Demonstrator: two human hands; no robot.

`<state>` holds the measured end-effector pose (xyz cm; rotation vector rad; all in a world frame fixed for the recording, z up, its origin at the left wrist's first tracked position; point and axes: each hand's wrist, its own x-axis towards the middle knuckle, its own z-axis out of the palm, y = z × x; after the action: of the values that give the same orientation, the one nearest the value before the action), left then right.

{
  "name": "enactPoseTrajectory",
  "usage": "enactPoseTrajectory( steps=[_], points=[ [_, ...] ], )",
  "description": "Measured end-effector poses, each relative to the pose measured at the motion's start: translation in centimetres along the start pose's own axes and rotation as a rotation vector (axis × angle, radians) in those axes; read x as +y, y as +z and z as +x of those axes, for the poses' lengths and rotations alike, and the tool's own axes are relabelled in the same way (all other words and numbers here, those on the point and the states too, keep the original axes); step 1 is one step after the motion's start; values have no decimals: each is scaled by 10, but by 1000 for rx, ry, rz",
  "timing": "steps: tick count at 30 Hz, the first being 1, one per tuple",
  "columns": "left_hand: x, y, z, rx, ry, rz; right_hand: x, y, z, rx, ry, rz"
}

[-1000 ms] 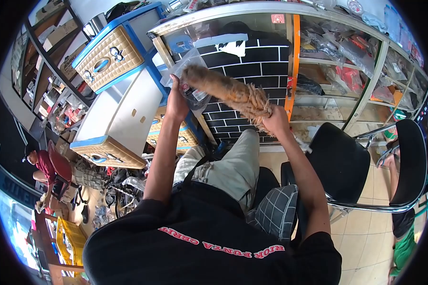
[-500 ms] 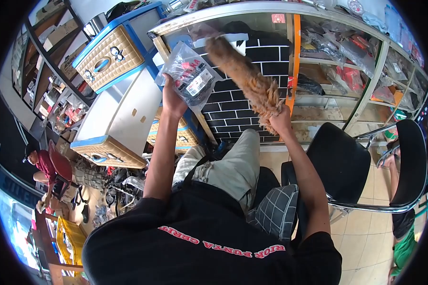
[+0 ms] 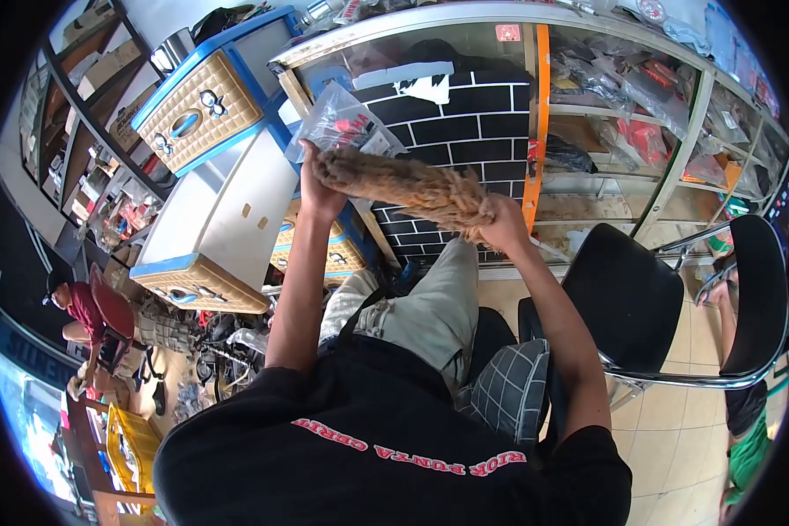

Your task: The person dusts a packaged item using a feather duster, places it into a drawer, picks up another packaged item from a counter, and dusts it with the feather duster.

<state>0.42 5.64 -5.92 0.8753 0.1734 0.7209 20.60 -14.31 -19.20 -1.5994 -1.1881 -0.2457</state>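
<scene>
My left hand [image 3: 323,195] holds a clear plastic packet [image 3: 346,123] with red print and a white label, in front of the glass cabinet. My right hand [image 3: 505,224] is closed round one end of a brown fluffy duster [image 3: 403,182]. The duster lies across the lower part of the packet, its far end beside my left hand. It hides the bottom of the packet and part of my left fingers.
An open drawer unit [image 3: 202,110] stands at the left, by shelves [image 3: 105,123]. Right of the glass cabinet [image 3: 622,131] is a black chair [image 3: 622,294]. A person in a red shirt [image 3: 83,307] sits far left near a yellow crate [image 3: 131,443]. Another person's leg [image 3: 726,320] shows at right.
The duster was raised off the packet half a second ago and has swung down and left across it. My right hand has moved slightly down and left. Both hands keep their holds.
</scene>
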Motion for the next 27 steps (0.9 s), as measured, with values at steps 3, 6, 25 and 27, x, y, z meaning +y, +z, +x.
enactPoseTrajectory(
  steps=[3, 6, 25, 27],
  points=[
    [-4, 1, -1, -89, 40, 53, -3, 6, -2, -123, 266, -121],
    [-8, -2, 2, -40, 97, 44, 7, 10, -1, -85, 319, -68],
    [-9, 6, -4, -74, 47, 107, -6, 4, -2, -174, 129, -64],
    [-9, 2, -1, -143, 43, 99, -5, 5, 0, -169, 91, -136]
  ],
)
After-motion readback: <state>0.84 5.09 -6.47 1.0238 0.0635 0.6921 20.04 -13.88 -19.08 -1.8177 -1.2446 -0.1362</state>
